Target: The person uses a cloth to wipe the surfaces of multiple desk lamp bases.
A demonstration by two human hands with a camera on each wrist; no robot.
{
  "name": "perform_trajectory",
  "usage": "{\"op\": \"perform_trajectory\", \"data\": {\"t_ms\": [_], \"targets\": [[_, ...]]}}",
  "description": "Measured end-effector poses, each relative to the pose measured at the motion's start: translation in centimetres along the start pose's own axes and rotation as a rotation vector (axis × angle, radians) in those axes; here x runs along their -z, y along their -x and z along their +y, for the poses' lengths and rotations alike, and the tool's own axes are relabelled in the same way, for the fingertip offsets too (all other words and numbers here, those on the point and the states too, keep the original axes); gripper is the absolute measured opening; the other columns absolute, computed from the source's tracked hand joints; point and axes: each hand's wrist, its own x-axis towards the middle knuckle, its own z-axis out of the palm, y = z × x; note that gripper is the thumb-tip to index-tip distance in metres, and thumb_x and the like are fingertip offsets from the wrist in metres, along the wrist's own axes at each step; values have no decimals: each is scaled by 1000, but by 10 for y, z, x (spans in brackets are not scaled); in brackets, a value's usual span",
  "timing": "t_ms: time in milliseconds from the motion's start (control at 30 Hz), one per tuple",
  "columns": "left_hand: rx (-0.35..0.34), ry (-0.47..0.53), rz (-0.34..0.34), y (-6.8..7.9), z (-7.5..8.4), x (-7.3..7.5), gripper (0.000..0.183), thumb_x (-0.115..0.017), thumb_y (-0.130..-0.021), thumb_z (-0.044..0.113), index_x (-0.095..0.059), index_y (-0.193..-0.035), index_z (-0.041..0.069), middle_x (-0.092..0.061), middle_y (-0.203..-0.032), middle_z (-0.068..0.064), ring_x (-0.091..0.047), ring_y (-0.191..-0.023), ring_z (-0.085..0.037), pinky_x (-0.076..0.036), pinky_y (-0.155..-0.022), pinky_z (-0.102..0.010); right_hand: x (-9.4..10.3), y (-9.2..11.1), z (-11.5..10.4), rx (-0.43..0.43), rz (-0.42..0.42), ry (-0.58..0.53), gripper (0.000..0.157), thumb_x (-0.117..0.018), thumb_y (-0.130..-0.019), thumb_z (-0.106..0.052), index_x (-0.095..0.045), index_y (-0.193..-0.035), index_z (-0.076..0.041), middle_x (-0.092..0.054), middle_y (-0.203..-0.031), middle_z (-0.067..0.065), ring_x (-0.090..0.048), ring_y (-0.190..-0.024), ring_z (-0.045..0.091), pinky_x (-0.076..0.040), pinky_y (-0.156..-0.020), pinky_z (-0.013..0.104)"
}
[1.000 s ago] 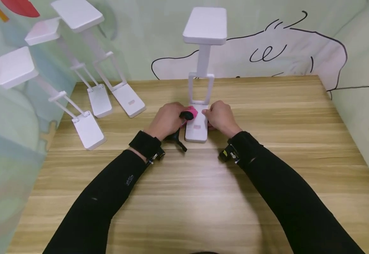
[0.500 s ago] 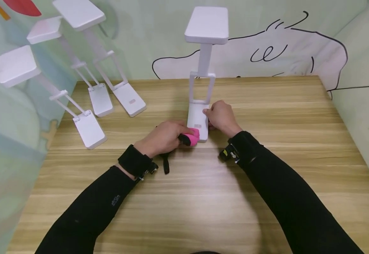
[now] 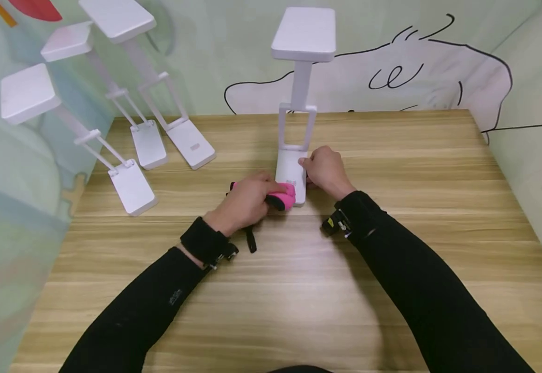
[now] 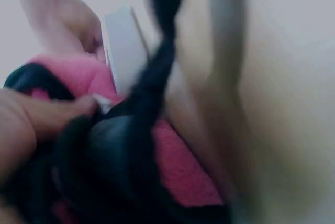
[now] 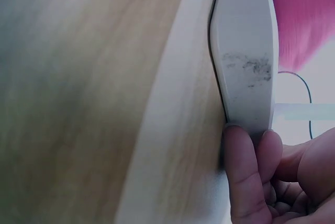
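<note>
A white folding desk lamp (image 3: 291,171) stands upright in the middle of the table near its back. My left hand (image 3: 247,199) grips a pink fuzzy cloth with black trim (image 3: 287,196) and a dangling black strap, which lies against the front left part of the lamp's base. In the left wrist view the cloth (image 4: 186,174) is bunched beside the pale base. My right hand (image 3: 326,170) pinches the base's right edge, thumb on top. Dark smudges show on the side of the lamp base (image 5: 246,72) in the right wrist view.
Three more white folding lamps stand at the back left: a front one (image 3: 132,187), a middle one (image 3: 148,145) and a right one (image 3: 191,144). The wooden table (image 3: 392,155) meets a wall covering with cartoon drawings (image 3: 392,77) behind and at the sides.
My left hand has drawn the pink cloth from the upper part of the base toward its front end, then shifted slightly back up and right. My right hand keeps its place.
</note>
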Motion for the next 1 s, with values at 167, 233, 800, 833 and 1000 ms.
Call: {"op": "perform_trajectory", "data": {"t_ms": [167,233,800,833,1000], "targets": [[-50,-74,-73,22,9,-7,72,-58,-80,60,-47,-137,16,-42,-137,-8,-38,-126,-24,-39,-106,-40,1,-1,0,0,-4,-1,33,-57,-91,-30,-66,-76,-1,-69,-68,13,-66,-54,17,-54,-45,29],[-32,-73,-45,21,9,-8,75,-50,-80,66,-48,-136,16,-44,-136,-8,-39,-124,-25,-39,-105,-40,0,-2,-1,-2,-6,-5,33,-58,-91,-30,-66,-76,-1,-69,-67,13,-66,-53,17,-55,-45,30],[-147,-183,78,11,-12,-8,33,-68,-84,25,-52,-108,8,-52,-96,-8,-49,-93,-24,-47,-86,-37,-5,-2,-6,55,1,51,35,-57,-91,-29,-64,-72,-1,-64,-64,11,-62,-51,20,-53,-43,29],[-196,-222,85,7,-9,-8,30,-66,-86,24,-52,-107,8,-53,-95,-9,-49,-92,-24,-47,-87,-37,-4,-2,-5,68,14,82,36,-57,-91,-30,-64,-71,-2,-63,-62,11,-62,-51,20,-52,-43,29],[-336,-380,125,-11,16,-18,26,-59,-90,28,-51,-103,7,-54,-90,-10,-50,-81,-24,-47,-78,-34,5,-4,1,134,71,230,40,-57,-90,-33,-62,-65,-3,-58,-59,9,-56,-55,26,-41,-45,31]]}}
